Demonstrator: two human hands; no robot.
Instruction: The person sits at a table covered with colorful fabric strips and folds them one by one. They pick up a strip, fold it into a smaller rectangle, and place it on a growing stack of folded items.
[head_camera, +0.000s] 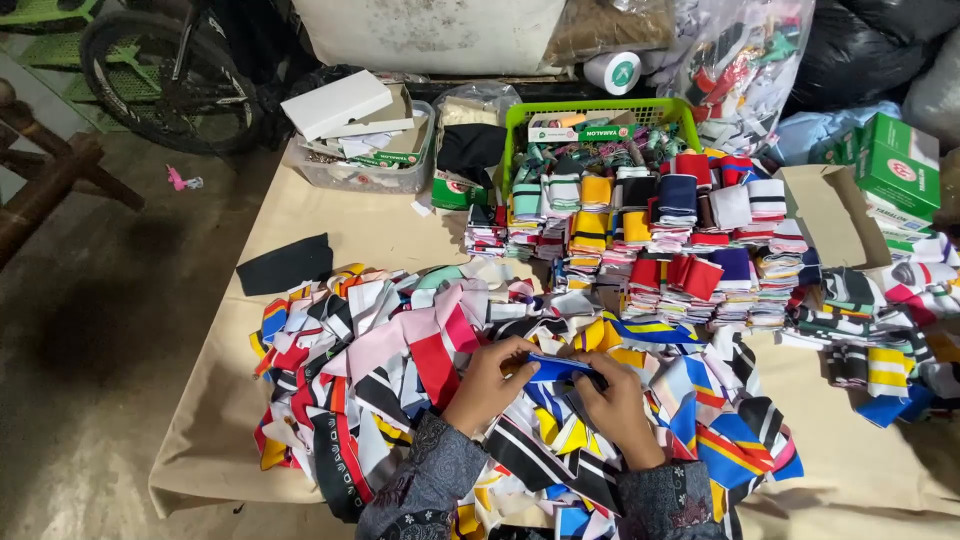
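Far left, on the floor: a bicycle wheel (150, 85) is seen beyond the table edge. A black cloth piece (287, 263) lies flat on the tan table cover (220, 420), near a clear plastic tub (365, 150) filled with white boxes.

Centre: a loose heap of striped fabric strips (370, 370) is spread across the near half of the table. The left hand (490, 385) is pinched shut on the left end of a blue fabric strip (556, 368); the right hand (618, 400) is closed on its right end. The strip is held just above the heap, between both hands.

Behind: folded stacks of strips (650, 250) are ranged in rows, backed by a green basket (600, 115).

Right: an open cardboard box (825, 215) and green boxes (895, 160) are noted, with more strips beside them.
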